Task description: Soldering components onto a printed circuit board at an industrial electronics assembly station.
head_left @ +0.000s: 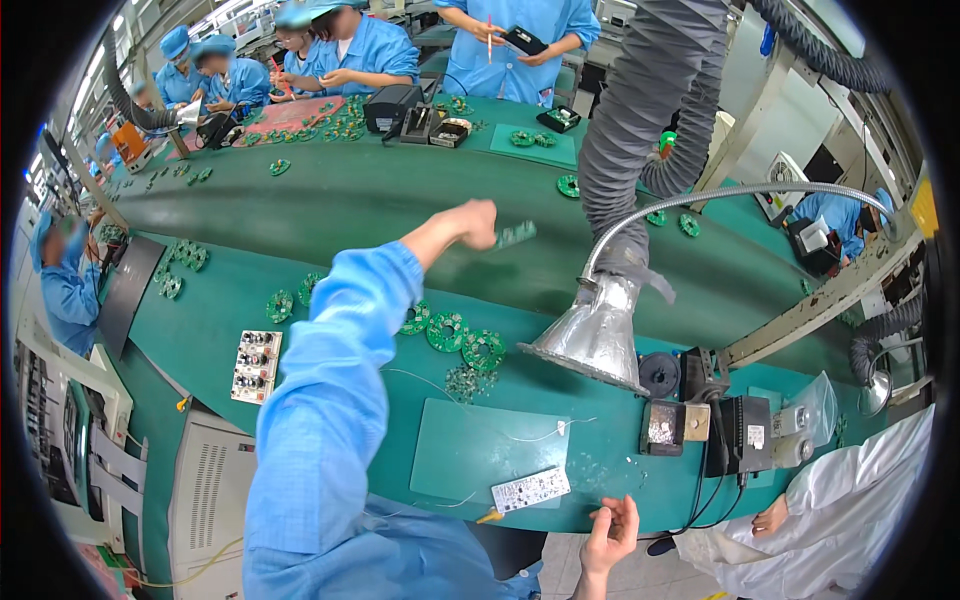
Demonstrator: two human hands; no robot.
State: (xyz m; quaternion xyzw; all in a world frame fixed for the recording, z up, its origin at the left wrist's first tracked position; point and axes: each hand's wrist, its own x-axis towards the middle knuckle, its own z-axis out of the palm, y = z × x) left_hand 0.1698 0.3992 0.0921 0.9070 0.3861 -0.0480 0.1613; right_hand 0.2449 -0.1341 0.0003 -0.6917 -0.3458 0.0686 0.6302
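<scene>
My left arm reaches out over the green belt. My left hand (478,224) is closed, gripping a small green circuit board (516,235) that juts from its fingers, slightly blurred. Low at the bench's near edge, my right hand (611,532) is loosely curled with fingers apart and nothing in it. To its left, a white circuit board (530,490) lies on the mat's front edge, a yellow-tipped lead (490,517) beside it. Round green circuit boards (447,332) rest beyond the green mat (455,440), next to a heap of small parts (468,383).
A metal fume hood (595,335) on a grey hose hangs over the bench. Right of the mat stand a solder spool (658,374), a tip-cleaning box (663,428) and a black soldering station (740,435). A white-sleeved person (820,510) is at the right; co-workers in blue (365,50) work across the belt.
</scene>
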